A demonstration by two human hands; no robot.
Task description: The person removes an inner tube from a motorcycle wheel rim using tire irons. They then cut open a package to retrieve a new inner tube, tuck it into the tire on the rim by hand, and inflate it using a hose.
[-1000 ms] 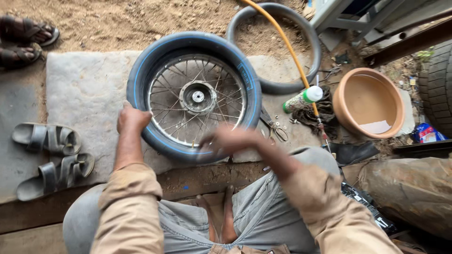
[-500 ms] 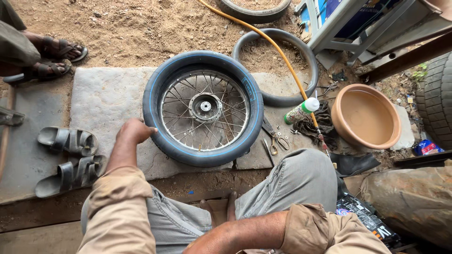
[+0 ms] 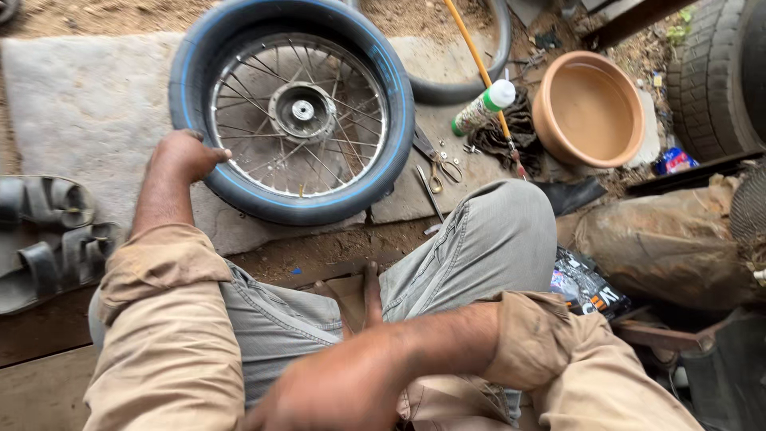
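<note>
My left hand (image 3: 185,156) grips the wheel (image 3: 291,108) at eight o'clock, fingers closed on the tire. My right hand (image 3: 335,391) is blurry; I cannot tell its fingers.

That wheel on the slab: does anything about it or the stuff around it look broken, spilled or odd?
Nothing looks broken or spilled. The spoked wheel lies flat on the stone slab, its tyre held at the rim by the left hand. Scissors and a green bottle lie loose on the ground beside it. The right hand is blurred.

Outdoor tyre repair workshop, spoked wheel (image 3: 292,112), pliers (image 3: 437,158), dirt ground (image 3: 104,16)
</note>
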